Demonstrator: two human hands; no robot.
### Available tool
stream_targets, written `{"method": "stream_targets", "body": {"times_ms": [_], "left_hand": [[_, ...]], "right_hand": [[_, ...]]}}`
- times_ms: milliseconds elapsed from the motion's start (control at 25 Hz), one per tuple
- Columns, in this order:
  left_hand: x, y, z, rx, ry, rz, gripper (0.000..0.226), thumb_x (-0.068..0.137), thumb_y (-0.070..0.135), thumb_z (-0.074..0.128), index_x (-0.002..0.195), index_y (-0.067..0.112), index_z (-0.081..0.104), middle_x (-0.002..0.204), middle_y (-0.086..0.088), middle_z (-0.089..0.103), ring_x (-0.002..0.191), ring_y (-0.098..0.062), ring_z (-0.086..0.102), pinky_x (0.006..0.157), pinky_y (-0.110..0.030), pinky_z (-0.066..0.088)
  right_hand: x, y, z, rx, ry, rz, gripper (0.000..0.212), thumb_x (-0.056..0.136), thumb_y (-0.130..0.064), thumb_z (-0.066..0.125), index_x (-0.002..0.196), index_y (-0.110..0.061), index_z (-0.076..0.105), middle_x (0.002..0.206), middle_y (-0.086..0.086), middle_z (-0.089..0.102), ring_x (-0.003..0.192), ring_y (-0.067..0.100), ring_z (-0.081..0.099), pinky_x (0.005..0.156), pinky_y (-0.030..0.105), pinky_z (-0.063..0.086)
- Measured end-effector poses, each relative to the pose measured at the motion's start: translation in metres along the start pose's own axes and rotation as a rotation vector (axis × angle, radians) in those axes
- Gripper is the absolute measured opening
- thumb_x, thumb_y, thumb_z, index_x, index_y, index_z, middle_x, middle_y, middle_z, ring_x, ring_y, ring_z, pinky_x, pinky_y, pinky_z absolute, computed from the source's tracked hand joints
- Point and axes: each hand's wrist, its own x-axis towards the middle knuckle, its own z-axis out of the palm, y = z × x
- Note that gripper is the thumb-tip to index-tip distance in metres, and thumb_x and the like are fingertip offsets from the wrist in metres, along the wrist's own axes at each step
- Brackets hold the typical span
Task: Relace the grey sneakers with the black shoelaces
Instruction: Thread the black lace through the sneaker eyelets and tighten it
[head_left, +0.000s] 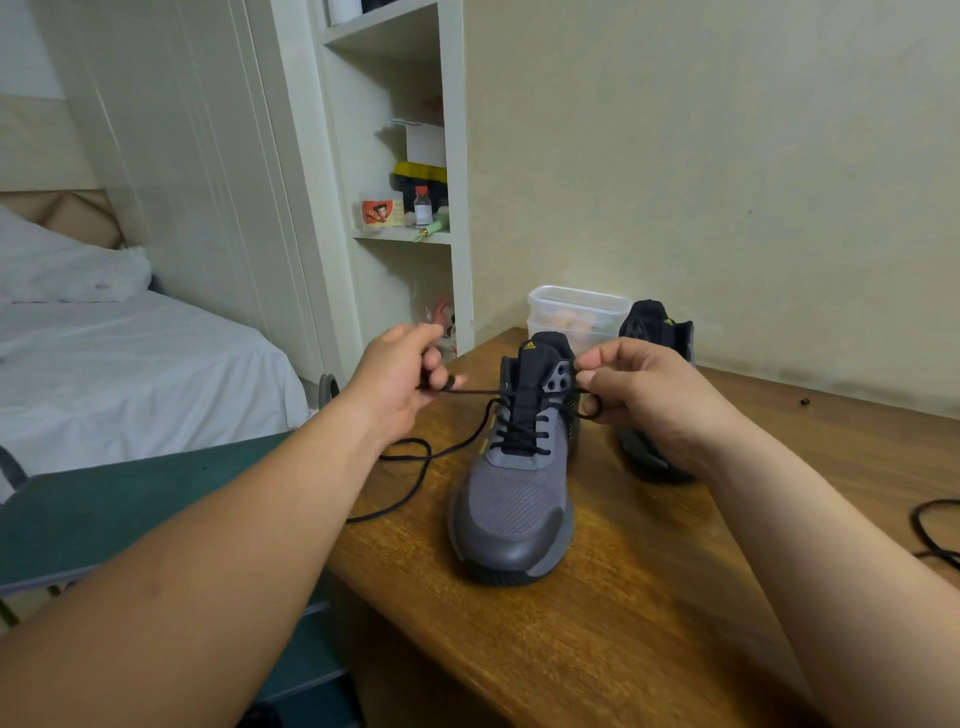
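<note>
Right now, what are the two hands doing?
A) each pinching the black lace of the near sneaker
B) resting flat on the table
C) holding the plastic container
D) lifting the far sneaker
A: the left hand and right hand each pinch a stretch of the black shoelace coming off the upper eyelets of the grey sneaker.

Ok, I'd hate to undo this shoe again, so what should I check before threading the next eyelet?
1. One end of the lace gripped by the left hand: ok.
2. Other end pinched by the right hand beside the upper eyelets: ok.
3. Lower rows on the front sneaker crossed: ok.
4. Upper eyelets free: ok.
5. Both ends equal in length: cannot tell.
6. Spare lace on the table for the second sneaker: ok.
</note>
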Motion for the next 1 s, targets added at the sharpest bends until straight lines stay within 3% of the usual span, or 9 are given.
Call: {"method": "stream_targets", "body": {"times_ms": [80,160,240,360,480,560,720,880,1000], "left_hand": [[-0.003,-0.002,0.000,0.534,-0.132,0.107,0.026,0.104,0.039,0.064,0.105,0.015,0.053,0.085,0.005,0.049,0.067,-0.006,0.052,0.061,-0.020,0.053],[-0.003,-0.002,-0.002,0.949,-0.258,0.166,0.044,0.095,0.063,0.066,0.107,0.021,0.063,0.104,0.013,0.059,0.097,-0.003,0.059,0.075,-0.022,0.049],[-0.002,0.001,-0.004,1.117,-0.388,0.158,0.051,0.089,0.071,0.067,0.089,0.019,0.069,0.091,0.012,0.063,0.092,-0.008,0.060,0.084,-0.030,0.046],[0.000,0.004,-0.004,0.937,-0.425,0.137,0.037,0.097,0.051,0.070,0.075,0.023,0.063,0.081,0.004,0.059,0.087,-0.016,0.059,0.094,-0.038,0.049],[0.008,0.003,0.006,0.363,-0.131,0.156,0.020,0.108,0.031,0.060,0.098,0.014,0.063,0.105,-0.005,0.074,0.108,-0.029,0.072,0.103,-0.047,0.058],[0.014,-0.004,0.015,0.204,-0.075,0.091,0.021,0.111,0.032,0.053,0.107,0.012,0.058,0.117,-0.006,0.077,0.111,-0.027,0.075,0.100,-0.047,0.059],[0.012,-0.022,0.027,0.363,-0.217,0.015,0.020,0.114,0.035,0.045,0.107,0.016,0.052,0.124,0.001,0.075,0.120,-0.019,0.070,0.101,-0.052,0.056],[0.005,-0.022,0.030,0.535,-0.223,0.157,0.021,0.113,0.033,0.045,0.104,0.015,0.049,0.118,0.009,0.074,0.112,0.002,0.068,0.089,-0.036,0.053],[0.002,-0.015,0.034,0.492,-0.195,0.191,0.020,0.114,0.032,0.042,0.105,0.015,0.046,0.110,0.000,0.078,0.101,-0.005,0.075,0.084,-0.036,0.057]], "right_hand": [[0.001,0.004,0.006,-0.032,0.037,-0.021,0.016,0.102,-0.002,0.059,0.108,-0.013,0.068,0.086,0.005,0.070,0.074,0.017,0.067,0.073,0.032,0.058],[-0.002,0.005,0.011,-0.114,0.078,-0.044,0.027,0.106,-0.005,0.052,0.119,-0.023,0.068,0.094,0.000,0.072,0.077,0.012,0.069,0.069,0.024,0.057],[-0.006,0.005,0.016,-0.215,0.066,-0.089,0.037,0.109,-0.008,0.046,0.130,-0.033,0.064,0.103,-0.007,0.071,0.078,0.002,0.067,0.068,0.017,0.055],[-0.009,0.005,0.018,-0.324,0.025,-0.133,0.039,0.111,-0.018,0.040,0.141,-0.034,0.060,0.121,-0.011,0.064,0.102,0.002,0.059,0.093,0.023,0.049],[-0.006,0.009,0.016,-0.348,0.043,-0.142,0.034,0.113,-0.029,0.037,0.138,-0.034,0.060,0.125,-0.011,0.064,0.118,0.010,0.058,0.104,0.035,0.047],[-0.003,0.013,0.017,-0.342,0.044,-0.158,0.033,0.113,-0.028,0.039,0.138,-0.034,0.060,0.127,-0.010,0.066,0.122,0.012,0.059,0.104,0.035,0.047],[0.003,0.026,0.022,-0.446,0.077,-0.256,0.034,0.109,-0.036,0.046,0.141,-0.037,0.059,0.100,0.003,0.070,0.115,0.021,0.059,0.100,0.039,0.050],[0.008,0.032,0.028,-0.505,0.169,-0.266,0.029,0.103,-0.053,0.052,0.127,-0.040,0.059,0.095,0.003,0.062,0.100,0.019,0.060,0.083,0.037,0.052],[0.010,0.032,0.029,-0.481,0.198,-0.299,0.015,0.103,-0.044,0.056,0.115,-0.035,0.060,0.085,-0.004,0.056,0.090,0.018,0.054,0.076,0.034,0.043]]}}
